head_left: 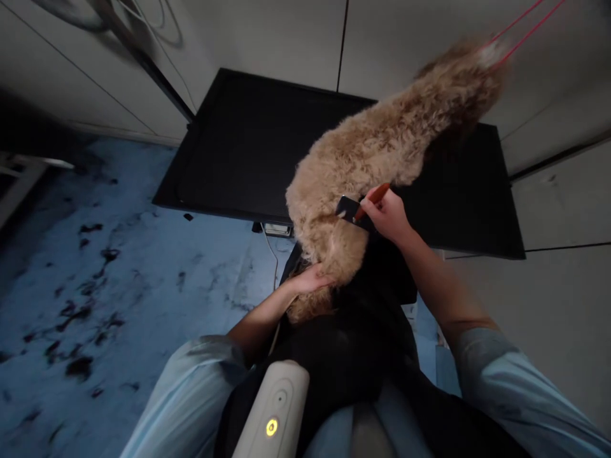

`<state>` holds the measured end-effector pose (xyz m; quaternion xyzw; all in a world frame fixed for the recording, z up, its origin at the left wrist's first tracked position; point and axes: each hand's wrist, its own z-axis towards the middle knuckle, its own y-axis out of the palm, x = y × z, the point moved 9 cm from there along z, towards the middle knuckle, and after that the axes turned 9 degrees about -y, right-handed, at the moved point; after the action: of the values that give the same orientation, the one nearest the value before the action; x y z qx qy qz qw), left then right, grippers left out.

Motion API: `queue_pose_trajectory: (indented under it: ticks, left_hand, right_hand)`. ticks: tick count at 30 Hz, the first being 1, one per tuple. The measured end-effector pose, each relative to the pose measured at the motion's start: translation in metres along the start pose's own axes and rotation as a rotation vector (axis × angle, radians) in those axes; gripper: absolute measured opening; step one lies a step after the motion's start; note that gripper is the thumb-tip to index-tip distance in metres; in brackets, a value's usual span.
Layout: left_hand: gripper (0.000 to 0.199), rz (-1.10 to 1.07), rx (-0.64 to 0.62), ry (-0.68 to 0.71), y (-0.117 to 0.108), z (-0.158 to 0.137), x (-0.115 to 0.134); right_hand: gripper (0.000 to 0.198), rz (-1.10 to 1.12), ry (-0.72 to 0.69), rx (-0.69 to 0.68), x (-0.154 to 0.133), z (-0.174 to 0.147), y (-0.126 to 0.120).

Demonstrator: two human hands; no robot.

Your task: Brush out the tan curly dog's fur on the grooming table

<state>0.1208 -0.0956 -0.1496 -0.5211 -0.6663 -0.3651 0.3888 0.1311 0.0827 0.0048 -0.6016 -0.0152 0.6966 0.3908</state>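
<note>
Dog (356, 156) at the black table (238, 152), a brush in one hand and a hind leg in the other

The dog's curly tan body runs from the table's far right side to its near long edge, with the hindquarters reaching past that edge toward the person. Over the table's near edge, the right hand (389, 213) is closed around the orange-brown handle of the brush (348, 208), thumb and fingers wrapped close with no gap. The brush's flat dark head points left and meets the fur at the top of the hind leg (347, 251).

Nearer the person than the table's edge, the left hand (312, 278) is closed on that hind leg, low down, with the thumb side uppermost. Fur and dim light hide the fingertips, so how firmly they press is hard to judge.

Beyond the table's right end, two red cords (531, 32) slope up from the dog's front end. At the table's left end stands a dark post (143, 60). Left of the table, dark clumps (79, 367) lie scattered over the blue floor (157, 280). On the person's side of the table is a pale device (274, 394) with a yellow light.
</note>
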Motion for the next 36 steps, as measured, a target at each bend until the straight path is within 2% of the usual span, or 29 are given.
queue_pose_trajectory:
  ticks: [3,4,5,8,9,10,11,14,16,20,24,28,33,36]
  left_hand:
    - [0.034,-0.032,-0.02,0.02,0.004,0.001,0.003]
    - [0.036,-0.043,-0.025,0.024,0.005,0.002,0.004]
    - [0.039,-0.049,-0.025,0.02,0.006,0.003,0.003]
    - [0.04,-0.032,0.025,-0.057,0.004,0.006,-0.003]
    - [0.038,-0.023,0.047,-0.09,0.002,0.005,-0.005]
    - [0.036,-0.022,0.07,-0.119,0.001,0.005,-0.007]
    - [0.034,-0.026,0.084,-0.139,0.0,0.004,-0.008]
    - [0.033,-0.028,0.087,-0.146,0.002,0.003,-0.007]
    - [0.028,-0.014,0.083,-0.145,0.004,0.004,-0.008]
    - [0.02,-0.007,0.058,-0.146,0.01,0.006,-0.006]
    - [0.019,0.015,0.025,-0.121,0.016,0.003,0.003]
    - [0.025,0.009,0.04,-0.103,0.018,-0.001,0.006]
    - [0.026,0.05,-0.024,0.021,0.026,0.0,0.015]
    - [0.029,0.105,-0.001,0.052,0.03,0.002,0.018]
  right_hand:
    - [0.023,0.09,0.052,-0.166,0.014,-0.023,0.016]
    - [0.023,0.11,0.087,-0.152,0.022,-0.03,0.012]
    - [0.022,0.109,0.114,-0.065,0.031,-0.036,-0.001]
    - [0.016,0.009,0.116,0.38,0.041,-0.062,-0.057]
    - [0.014,-0.017,0.119,0.422,0.039,-0.072,-0.062]
    - [0.012,-0.022,0.145,0.376,0.036,-0.082,-0.056]
    - [0.012,-0.004,0.192,0.26,0.034,-0.091,-0.039]
    - [0.019,0.16,0.331,-0.152,0.025,-0.124,0.037]
    - [0.027,0.299,0.36,-0.236,0.02,-0.137,0.071]
    - [0.029,0.504,0.452,-0.2,0.032,-0.147,0.099]
    - [0.035,0.667,0.566,-0.139,0.046,-0.157,0.11]
    - [0.031,0.786,0.588,-0.092,0.039,-0.163,0.116]
    - [0.026,0.764,0.595,-0.032,0.029,-0.17,0.108]
    - [0.023,0.673,0.609,0.05,0.035,-0.173,0.099]
